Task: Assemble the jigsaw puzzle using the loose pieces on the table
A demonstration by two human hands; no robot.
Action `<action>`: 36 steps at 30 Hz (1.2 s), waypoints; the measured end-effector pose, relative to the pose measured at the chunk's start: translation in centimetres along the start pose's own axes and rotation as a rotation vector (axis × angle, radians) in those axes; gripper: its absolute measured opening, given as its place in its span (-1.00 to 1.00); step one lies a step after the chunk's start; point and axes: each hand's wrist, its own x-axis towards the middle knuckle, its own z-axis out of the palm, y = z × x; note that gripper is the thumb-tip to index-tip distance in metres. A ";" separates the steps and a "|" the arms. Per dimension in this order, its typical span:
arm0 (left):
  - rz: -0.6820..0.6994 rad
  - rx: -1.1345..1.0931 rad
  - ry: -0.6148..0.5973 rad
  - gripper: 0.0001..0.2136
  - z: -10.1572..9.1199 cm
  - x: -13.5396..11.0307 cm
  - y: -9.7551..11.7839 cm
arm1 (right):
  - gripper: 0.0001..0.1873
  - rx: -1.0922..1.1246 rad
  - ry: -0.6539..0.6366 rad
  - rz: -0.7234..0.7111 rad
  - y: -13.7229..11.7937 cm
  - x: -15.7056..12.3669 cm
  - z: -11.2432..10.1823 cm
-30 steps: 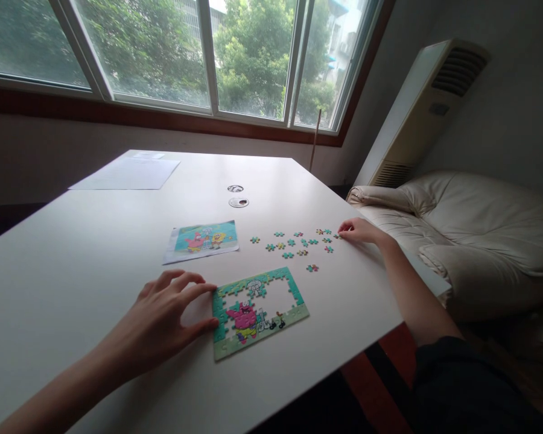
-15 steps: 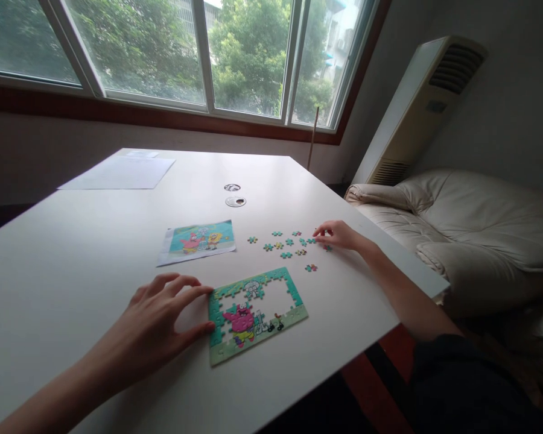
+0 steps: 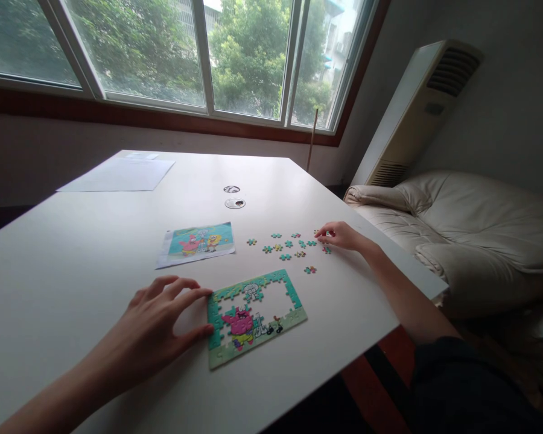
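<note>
A partly filled cartoon jigsaw puzzle lies on the white table, with a pink starfish figure in it and bare gaps in the middle and upper right. My left hand rests at its left edge, thumb and forefinger apart and touching the border. Loose jigsaw pieces are scattered beyond the puzzle, mostly teal with some yellow and pink. My right hand is over the right end of these pieces, its fingers bent and drawn together at the tips. Whatever is between those fingertips is too small to make out.
A printed reference picture of the same cartoon lies behind the puzzle. Farther back are two round flat items and white paper sheets. A cream leather sofa stands right of the table.
My right hand has shifted very slightly to the right among the loose pieces. My left hand stays at the puzzle's edge. The view has tilted a little.
</note>
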 end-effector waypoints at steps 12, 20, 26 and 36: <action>-0.010 -0.008 0.012 -0.53 0.0 0.0 0.0 | -0.82 0.071 -0.002 0.055 -0.5 0.2 0.6; 0.002 -0.058 0.055 -0.53 -0.3 0.1 0.1 | -0.74 0.457 -0.049 -0.019 -5.6 0.3 1.3; -0.025 -0.454 0.066 -0.68 -1.9 0.9 2.2 | -0.80 0.587 -0.190 -0.285 -14.4 0.7 2.8; -0.164 -0.816 -0.143 -0.72 -2.4 1.4 5.2 | -0.81 0.777 -0.152 -0.320 -19.4 0.0 6.5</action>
